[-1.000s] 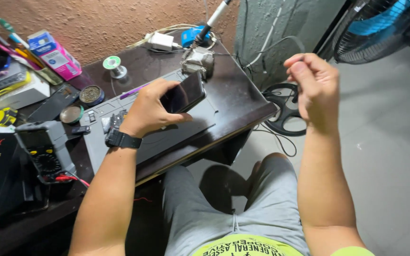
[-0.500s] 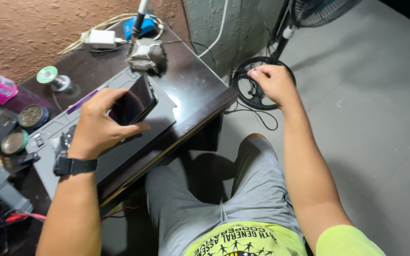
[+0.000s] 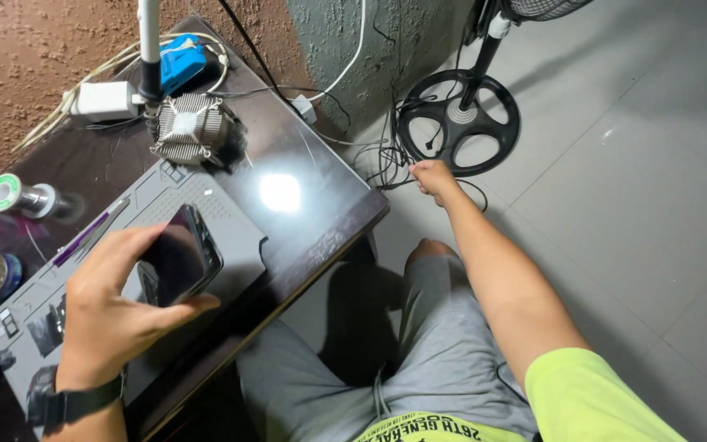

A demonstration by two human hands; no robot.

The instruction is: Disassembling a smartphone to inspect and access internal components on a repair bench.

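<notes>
Head camera looks steeply down, close over the desk and lap.

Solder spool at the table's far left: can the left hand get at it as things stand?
Probably not straight away. The left hand is wrapped around the phone over the grey mat, so it is full. The solder spool lies beyond it with bare table between; nothing blocks the path itself.

Phone on mat, fan base right.
</notes>
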